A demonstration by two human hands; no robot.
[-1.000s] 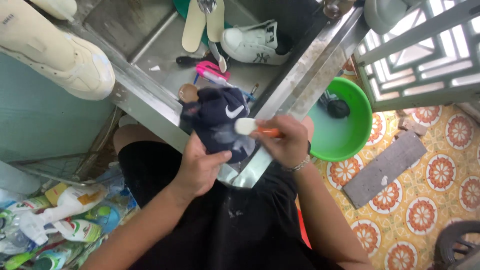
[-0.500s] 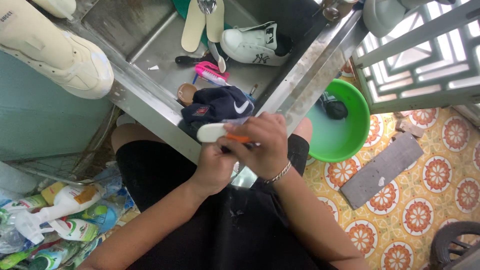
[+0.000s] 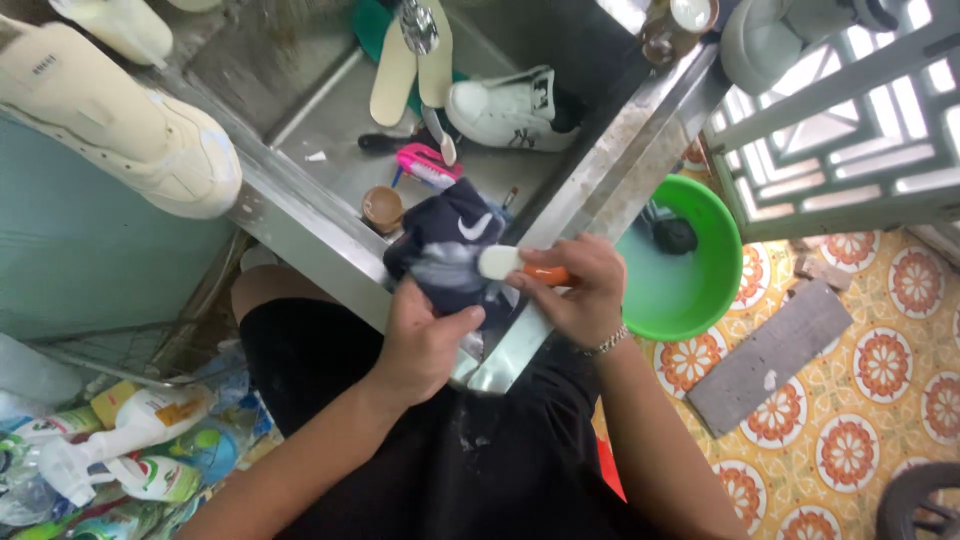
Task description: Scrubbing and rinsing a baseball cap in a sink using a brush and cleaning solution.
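I see the left hand (image 3: 425, 340) gripping the dark sneaker (image 3: 450, 250) at the sink's (image 3: 330, 230) corner; the right hand (image 3: 578, 292) clutches a brush (image 3: 510, 265), bristles hidden against it.

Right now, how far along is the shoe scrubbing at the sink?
Mid-scrub. The left hand holds a dark navy shoe over the sink rim, suds showing on it, while the right hand presses an orange-handled brush against it. A white sneaker and two insoles lie in the sink; whether they are washed I cannot tell. A cream shoe rests on the ledge, apparently waiting.
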